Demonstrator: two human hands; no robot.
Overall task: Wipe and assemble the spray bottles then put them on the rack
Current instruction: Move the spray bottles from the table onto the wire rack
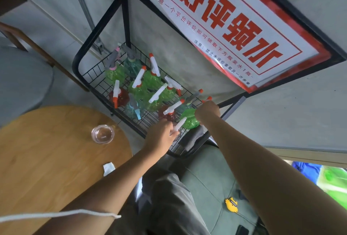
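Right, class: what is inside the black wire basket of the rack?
The wire basket holds upright spray bottles, mostly green, plus red and blue, all with trigger heads. The left hand and right hand cover parts of the nearest bottles; the basket's near corner is hidden.

The right hand [207,111] conceals the green bottle's [189,120] sprayer head; the sign [225,19] is cropped by the top edge.

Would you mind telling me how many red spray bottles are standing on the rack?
2: one red bottle on the left side of the rack, another red bottle just beyond the left hand. Others may be hidden.
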